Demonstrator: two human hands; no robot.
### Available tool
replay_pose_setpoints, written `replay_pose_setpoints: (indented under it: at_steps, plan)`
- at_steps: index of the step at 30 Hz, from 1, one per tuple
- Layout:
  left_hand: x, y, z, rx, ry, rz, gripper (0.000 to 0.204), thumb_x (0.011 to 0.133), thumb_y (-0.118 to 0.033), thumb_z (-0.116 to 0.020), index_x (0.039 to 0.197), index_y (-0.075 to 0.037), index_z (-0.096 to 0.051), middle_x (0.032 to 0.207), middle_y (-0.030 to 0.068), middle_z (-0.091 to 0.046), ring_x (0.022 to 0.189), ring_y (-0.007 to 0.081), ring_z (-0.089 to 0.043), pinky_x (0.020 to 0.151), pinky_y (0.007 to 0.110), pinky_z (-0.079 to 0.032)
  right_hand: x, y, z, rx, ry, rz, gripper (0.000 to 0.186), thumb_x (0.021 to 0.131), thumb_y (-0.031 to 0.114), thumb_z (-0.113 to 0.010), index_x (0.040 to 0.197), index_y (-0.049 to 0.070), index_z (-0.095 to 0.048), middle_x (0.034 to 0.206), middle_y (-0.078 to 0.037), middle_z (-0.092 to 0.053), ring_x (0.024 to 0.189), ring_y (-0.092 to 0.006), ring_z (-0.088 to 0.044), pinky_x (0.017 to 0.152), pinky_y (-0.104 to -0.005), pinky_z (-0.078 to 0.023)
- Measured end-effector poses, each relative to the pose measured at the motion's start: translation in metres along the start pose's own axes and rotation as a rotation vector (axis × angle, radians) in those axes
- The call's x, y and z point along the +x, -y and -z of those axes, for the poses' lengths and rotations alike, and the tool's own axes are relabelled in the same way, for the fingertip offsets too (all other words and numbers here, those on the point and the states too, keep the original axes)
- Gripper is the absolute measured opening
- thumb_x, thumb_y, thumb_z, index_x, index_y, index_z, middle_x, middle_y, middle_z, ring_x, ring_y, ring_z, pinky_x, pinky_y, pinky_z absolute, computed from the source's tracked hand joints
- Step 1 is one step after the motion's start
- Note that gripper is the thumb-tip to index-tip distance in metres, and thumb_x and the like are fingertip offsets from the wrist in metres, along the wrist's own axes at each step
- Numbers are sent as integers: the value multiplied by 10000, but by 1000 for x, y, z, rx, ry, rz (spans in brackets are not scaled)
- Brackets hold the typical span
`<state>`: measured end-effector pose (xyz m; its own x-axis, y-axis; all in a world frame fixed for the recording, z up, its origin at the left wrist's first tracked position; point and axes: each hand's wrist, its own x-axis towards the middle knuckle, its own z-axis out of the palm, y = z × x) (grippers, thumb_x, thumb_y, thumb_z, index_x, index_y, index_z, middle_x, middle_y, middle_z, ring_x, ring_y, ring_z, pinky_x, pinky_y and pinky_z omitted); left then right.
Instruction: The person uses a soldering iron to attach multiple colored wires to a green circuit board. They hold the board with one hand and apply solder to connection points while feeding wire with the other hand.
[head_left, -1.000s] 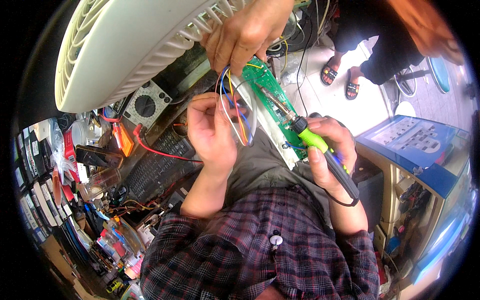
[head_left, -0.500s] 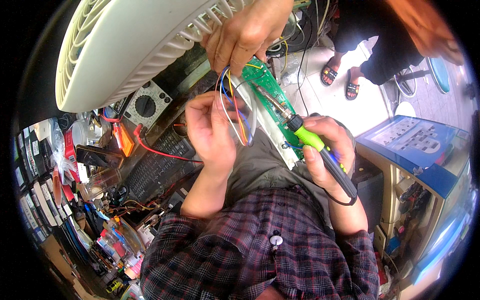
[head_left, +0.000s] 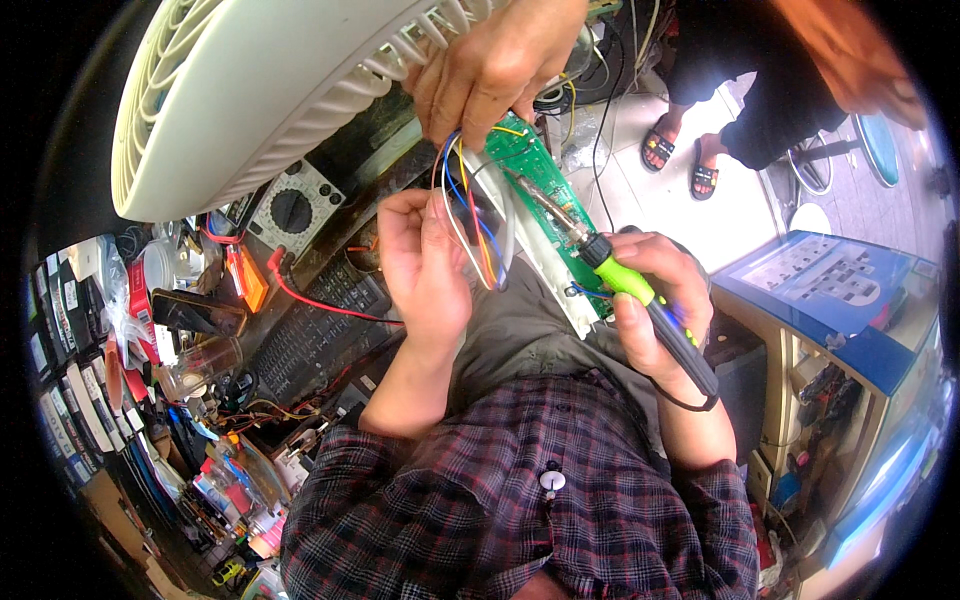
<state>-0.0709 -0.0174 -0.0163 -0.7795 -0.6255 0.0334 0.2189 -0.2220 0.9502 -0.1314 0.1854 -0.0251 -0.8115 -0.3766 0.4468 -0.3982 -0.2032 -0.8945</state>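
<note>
Evidently, the left hand [head_left: 430, 270] is raised beside a loop of coloured wires [head_left: 484, 250], fingers bent; whether it pinches one cannot be determined. The wires look light and pliable, their joints probably weak, so holding by the insulation is advisable. Next, between the two hands, a green circuit board [head_left: 553, 178] sits slanting along a white casing [head_left: 547, 265]; it appears light, stiff and fragile, best held by its edges. The right hand [head_left: 665, 290] grasps a soldering iron [head_left: 618, 272] by its handle, tip over the board; the metal end is presumably hot, leaving the handle as the sole sound hold.

Surroundings, from the left: a white slatted housing [head_left: 250, 100] overhangs the area; below it are a multimeter [head_left: 292, 208] and a red lead [head_left: 310, 305] crossing a keyboard [head_left: 300, 350]. Another person's hand [head_left: 492, 75] obstructs the board's upper end. A blue-topped cabinet [head_left: 835, 300] stands far right.
</note>
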Motion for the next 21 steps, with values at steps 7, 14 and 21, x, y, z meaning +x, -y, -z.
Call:
replay_pose_setpoints:
  at_steps: [7, 14, 21]
  plan:
    - [3, 0, -3, 63, -4, -15, 87, 1032, -125, -542, 1011, -50, -502, 751, -24, -485, 596, 29, -409, 504, 181, -316, 4, 1, 3, -31, 63, 73, 323, 825, 127, -728, 1095, -17, -624, 932, -155, -689, 904, -321, -696, 878, -443, -550]
    - [4, 0, -3, 128, 10, -93, 122, 1023, -121, -564, 1051, -20, -502, 817, 20, -568, 634, 44, -501, 554, 187, -423, 5, 0, 2, -81, 82, 123, 333, 803, 112, -747, 1093, -3, -630, 960, -148, -698, 910, -326, -694, 873, -448, -556]
    - [4, -2, -10, 143, -32, -92, 103, 1013, -101, -582, 969, -60, -499, 736, -29, -487, 578, 15, -403, 481, 182, -299, 8, 3, 0, -148, 100, 160, 359, 746, 84, -768, 1075, 8, -647, 988, -123, -708, 904, -317, -696, 863, -440, -564]
